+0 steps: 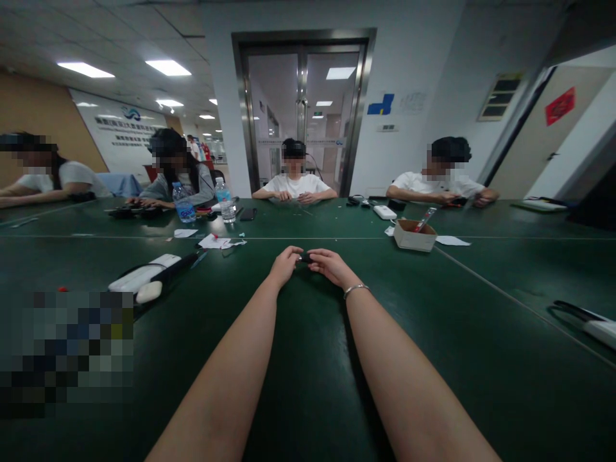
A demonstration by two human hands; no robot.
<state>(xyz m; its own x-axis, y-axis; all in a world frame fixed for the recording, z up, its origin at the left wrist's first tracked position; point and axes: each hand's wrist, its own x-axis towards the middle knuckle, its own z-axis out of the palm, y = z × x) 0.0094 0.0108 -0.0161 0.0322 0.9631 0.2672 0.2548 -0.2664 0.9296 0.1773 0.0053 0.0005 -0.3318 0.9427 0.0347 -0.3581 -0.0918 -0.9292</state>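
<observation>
Between my hands is a small black object [305,258] with a pale, shiny end; it is too small to tell its kind. The fingertips of my left hand [283,265] are closed at its pale end. On its dark end, the thumb and fingers of my right hand [331,265] are pinched. Both arms stretch forward over the dark green table [312,359], with a silver bracelet [357,290] on my right wrist. My fingers hide part of the object.
To the right stands an open box [414,240] with a slim item in it. White paper scraps [215,241] and two water bottles [225,204] are at the left. A white device [147,273] with black cable lies nearer. Several people sit around the table.
</observation>
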